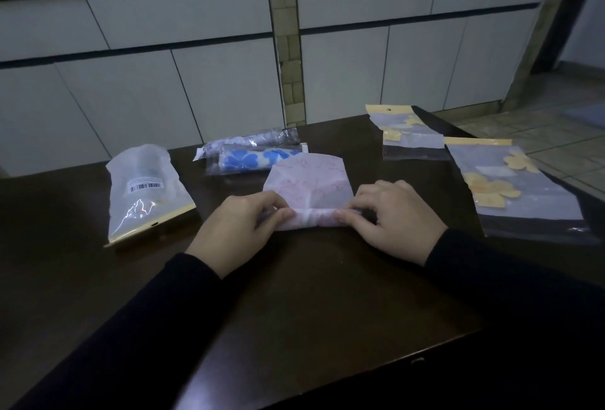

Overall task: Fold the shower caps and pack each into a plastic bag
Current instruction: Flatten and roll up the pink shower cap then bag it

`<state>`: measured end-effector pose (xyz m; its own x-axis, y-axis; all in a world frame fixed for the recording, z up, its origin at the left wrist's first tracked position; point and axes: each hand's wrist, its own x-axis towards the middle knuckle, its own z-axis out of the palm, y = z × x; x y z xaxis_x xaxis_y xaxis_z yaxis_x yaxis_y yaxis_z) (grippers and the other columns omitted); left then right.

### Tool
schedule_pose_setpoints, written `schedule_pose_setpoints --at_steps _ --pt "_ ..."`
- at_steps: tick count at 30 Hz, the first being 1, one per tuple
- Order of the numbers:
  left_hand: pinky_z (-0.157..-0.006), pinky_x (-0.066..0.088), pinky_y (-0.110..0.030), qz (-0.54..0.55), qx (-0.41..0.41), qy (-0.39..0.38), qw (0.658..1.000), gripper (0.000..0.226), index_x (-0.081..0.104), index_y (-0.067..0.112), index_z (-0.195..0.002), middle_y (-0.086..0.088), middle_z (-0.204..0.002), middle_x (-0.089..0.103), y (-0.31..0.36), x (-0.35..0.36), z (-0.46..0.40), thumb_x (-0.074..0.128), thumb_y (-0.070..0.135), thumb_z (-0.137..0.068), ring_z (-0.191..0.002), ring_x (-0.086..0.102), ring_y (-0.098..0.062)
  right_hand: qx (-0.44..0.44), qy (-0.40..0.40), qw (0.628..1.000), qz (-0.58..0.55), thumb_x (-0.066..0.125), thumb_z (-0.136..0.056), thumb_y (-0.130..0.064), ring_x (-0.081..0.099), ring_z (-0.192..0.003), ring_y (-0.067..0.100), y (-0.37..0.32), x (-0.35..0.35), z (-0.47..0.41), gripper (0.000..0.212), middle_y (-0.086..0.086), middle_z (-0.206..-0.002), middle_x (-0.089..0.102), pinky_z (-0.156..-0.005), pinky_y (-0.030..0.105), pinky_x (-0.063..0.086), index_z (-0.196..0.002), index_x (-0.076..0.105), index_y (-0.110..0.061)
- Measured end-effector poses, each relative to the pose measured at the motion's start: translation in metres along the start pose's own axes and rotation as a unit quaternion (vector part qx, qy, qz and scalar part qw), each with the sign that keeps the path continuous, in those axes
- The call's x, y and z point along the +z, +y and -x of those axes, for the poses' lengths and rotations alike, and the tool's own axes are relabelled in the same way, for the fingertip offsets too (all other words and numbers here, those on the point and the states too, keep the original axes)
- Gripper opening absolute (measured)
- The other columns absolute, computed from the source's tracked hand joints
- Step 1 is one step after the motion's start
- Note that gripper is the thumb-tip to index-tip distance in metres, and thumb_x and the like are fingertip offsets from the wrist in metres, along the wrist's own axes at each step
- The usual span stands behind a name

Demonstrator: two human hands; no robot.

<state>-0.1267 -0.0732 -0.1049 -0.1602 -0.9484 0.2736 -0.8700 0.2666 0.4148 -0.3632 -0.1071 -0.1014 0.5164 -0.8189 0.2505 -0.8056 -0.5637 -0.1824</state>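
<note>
Both hands, left hand (235, 229) and right hand (389, 220), pinch the pink shower cap's (311, 180) rolled near edge on the table (311, 295). Behind it lie two bagged caps (252, 151); empty bags (510, 187) wait right of it.

- A white sticker with a barcode (145, 186) sits on the frosted plastic bag (144, 190) at the left — its print is too small to read.
- No other lettering shows.

Dark wooden table (311, 295) stands before white cabinet doors (163, 66). Tiled floor (556, 134) visible at right.
</note>
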Motion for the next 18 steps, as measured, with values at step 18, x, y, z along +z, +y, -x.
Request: schedule_pose_setpoints --at_steps 18 --pt "-0.078 0.046 -0.024 -0.084 0.161 0.050 0.982 0.023 0.070 0.026 -0.103 0.008 -0.104 0.058 -0.007 0.007 -0.012 0.054 0.026 -0.086 -0.092 0.049 -0.007 -0.009 0.070 0.997 0.011 0.052 -0.092 -0.048 0.048 -0.098 0.006 -0.006 0.004 -0.013 0.019 -0.017 -0.107 0.057 -0.091 0.033 0.040 -0.104 0.063 -0.039"
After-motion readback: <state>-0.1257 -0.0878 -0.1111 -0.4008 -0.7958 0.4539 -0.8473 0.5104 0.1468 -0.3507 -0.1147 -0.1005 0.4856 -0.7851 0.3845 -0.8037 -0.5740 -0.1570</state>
